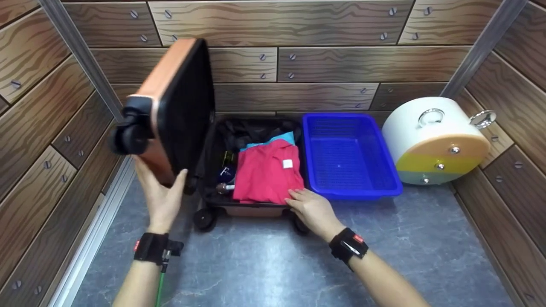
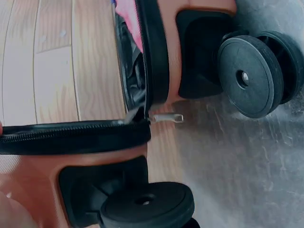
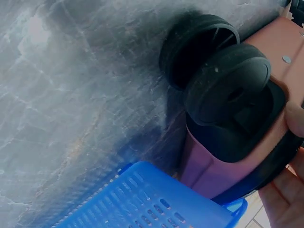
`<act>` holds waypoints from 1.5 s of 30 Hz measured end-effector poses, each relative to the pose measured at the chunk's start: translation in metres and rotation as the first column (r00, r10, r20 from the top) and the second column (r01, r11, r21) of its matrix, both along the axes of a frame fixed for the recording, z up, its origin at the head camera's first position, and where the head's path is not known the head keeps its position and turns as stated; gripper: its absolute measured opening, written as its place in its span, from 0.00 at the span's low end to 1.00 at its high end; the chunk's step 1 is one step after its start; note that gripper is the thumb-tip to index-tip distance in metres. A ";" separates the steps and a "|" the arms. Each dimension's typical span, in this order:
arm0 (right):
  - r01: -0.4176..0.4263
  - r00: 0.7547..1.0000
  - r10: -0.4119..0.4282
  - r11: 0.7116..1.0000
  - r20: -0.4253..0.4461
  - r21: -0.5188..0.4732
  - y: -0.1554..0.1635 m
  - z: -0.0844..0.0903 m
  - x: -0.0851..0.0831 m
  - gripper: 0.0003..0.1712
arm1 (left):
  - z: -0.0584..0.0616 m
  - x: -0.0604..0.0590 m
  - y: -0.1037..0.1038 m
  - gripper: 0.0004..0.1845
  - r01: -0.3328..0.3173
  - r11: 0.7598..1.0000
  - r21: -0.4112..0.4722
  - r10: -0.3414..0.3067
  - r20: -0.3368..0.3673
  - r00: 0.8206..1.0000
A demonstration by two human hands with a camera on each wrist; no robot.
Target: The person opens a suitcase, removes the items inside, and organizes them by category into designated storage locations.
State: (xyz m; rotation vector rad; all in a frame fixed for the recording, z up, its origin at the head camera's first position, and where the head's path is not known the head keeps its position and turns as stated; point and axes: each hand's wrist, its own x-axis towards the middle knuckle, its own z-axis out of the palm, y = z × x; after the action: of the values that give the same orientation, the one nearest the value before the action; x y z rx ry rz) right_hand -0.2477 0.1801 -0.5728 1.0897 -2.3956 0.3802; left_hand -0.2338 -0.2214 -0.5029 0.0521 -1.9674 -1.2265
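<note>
While the left hand [image 1: 161, 194] cups the suitcase [image 1: 251, 200] lid's [image 1: 179, 106] lower edge, propping it upright, the right hand [image 1: 310, 207] lies flat-fingered on the soft red shirt [image 1: 266, 172] inside. Stiff shell, probably light; hold the rim.

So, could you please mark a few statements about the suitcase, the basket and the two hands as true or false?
1. The left hand holds the raised suitcase lid. True.
2. The blue basket is full of clothes. False: nothing shows inside it.
3. The right hand rests at the near edge of the folded red garment. True.
4. The suitcase is zipped closed. False: it lies open with its lid lifted.
5. The basket sits to the left of the suitcase. False: it sits to its right.
</note>
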 end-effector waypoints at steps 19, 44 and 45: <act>-0.029 0.997 0.025 0.998 -0.077 -0.048 0.001 -0.007 -0.001 0.16 | -0.016 0.013 -0.042 0.61 -0.009 0.924 0.382 -0.080 0.217 0.973; -0.009 0.997 0.005 0.999 -0.075 -0.049 -0.001 -0.008 0.000 0.17 | -0.065 0.009 -0.068 0.49 0.021 0.679 0.734 -0.197 0.155 0.968; -0.008 0.997 0.004 0.999 -0.074 -0.050 -0.001 -0.008 0.000 0.17 | -0.069 0.008 -0.069 0.49 0.019 0.672 0.740 -0.201 0.159 0.967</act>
State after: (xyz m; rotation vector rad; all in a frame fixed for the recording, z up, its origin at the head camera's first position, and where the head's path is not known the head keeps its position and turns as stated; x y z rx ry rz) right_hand -0.2479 0.1795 -0.5804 1.0707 -2.3068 0.3932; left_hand -0.2263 -0.2907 -0.5715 0.5127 -1.5311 -2.1196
